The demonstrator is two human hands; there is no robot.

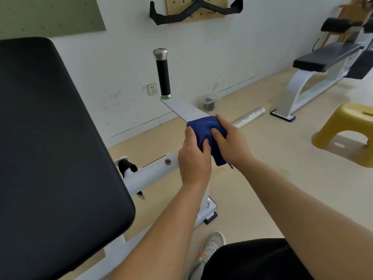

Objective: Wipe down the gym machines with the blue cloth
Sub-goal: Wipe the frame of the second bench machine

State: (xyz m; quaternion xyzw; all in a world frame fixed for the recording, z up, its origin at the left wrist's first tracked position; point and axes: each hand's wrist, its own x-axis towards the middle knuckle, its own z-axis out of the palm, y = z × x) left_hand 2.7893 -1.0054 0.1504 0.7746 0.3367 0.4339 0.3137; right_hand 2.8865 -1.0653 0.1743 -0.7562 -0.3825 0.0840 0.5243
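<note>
Clear box (209, 102), seemingly dark-filled; blue cloth (202, 126).

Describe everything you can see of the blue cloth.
The blue cloth is a dark blue, soft-looking fabric, bunched and draped over the machine's white bar, one corner hanging below. The left hand and right hand both hold it, fingers curled over it from either side.

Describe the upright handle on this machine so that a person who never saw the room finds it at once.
Start at the big black pad on the left and follow the white tube from under it to the blue cloth. Past the cloth, a flat grey plate ends at the handle. It alone stands upright, black with a silver cap.
</note>
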